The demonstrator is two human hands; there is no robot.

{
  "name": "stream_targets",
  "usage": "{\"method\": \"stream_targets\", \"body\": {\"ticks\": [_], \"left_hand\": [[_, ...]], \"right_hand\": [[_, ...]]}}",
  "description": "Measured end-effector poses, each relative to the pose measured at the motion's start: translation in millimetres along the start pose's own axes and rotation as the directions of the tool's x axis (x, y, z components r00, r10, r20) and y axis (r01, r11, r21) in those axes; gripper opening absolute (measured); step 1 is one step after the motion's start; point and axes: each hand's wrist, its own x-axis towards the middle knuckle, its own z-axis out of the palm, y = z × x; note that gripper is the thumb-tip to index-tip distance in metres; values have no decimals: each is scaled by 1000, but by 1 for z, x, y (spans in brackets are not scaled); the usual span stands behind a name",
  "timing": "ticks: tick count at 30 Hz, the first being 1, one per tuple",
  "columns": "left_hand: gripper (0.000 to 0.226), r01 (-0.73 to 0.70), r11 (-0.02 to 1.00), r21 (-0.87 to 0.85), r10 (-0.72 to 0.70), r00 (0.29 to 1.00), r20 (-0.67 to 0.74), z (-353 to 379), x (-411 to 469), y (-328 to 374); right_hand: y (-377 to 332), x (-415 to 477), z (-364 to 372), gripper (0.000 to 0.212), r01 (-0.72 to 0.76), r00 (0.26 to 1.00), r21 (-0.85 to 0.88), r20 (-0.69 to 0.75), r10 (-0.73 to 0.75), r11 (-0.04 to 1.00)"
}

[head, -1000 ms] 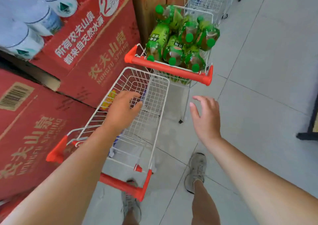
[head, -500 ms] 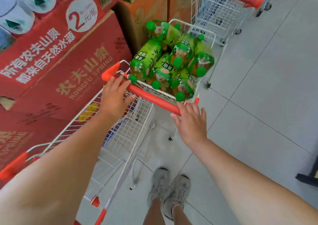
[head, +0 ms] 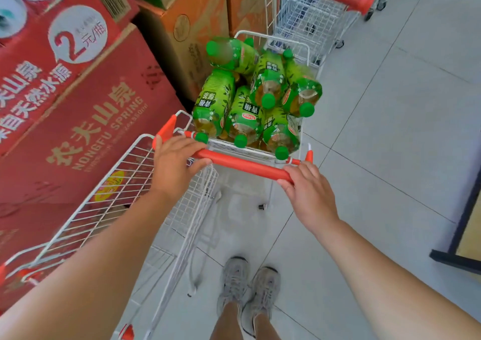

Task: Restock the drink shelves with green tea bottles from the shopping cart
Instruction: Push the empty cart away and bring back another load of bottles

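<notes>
Gripping red handle [head: 247,166] with left hand [head: 174,164] and right hand [head: 309,192]. Beyond grip: green tea bottles [head: 244,113], likely heavy, slick; take mid-body.

Retail shop floor, a supermarket or drinks store by the look of it. Landmark: wire shopping cart [head: 244,166] with a red push bar, heaped with green tea bottles [head: 216,105]. Left of the cart are stacked red water cartons [head: 91,121] printed with a brand name, a barcode and a price bubble [head: 78,38] — 2 yuan per bottle. Behind the cart, orange-brown cartons [head: 187,35]. A second wire cart [head: 182,220] stands at its near left and a third wire cart [head: 307,17] beyond it. Pale tiled floor [head: 390,105] to the cart's right.
</notes>
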Motion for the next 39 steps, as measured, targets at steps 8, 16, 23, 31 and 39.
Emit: {"method": "stream_targets", "body": {"ticks": [8,16,23,31,39], "left_hand": [[48,-112,993,-23,112,993,-23,21,-9,40],[49,-148,988,-34,148,989,1,37,-16,75],[34,-168,986,-18,169,982,88,50,-17,109],[39,-179,983,-35,182,978,101,66,-37,154],[52,-223,965,135,193,959,209,56,-50,168]], "right_hand": [[43,-33,-19,44,-12,1000,-21,-8,12,1000],[68,-70,-27,30,-96,995,2,-15,96,995],[94,-104,-30,32,-121,992,-29,-35,120,992],[126,-135,-47,33,-182,983,-21,23,183,983],[142,-165,-55,35,-225,973,-11,44,225,974]]}}
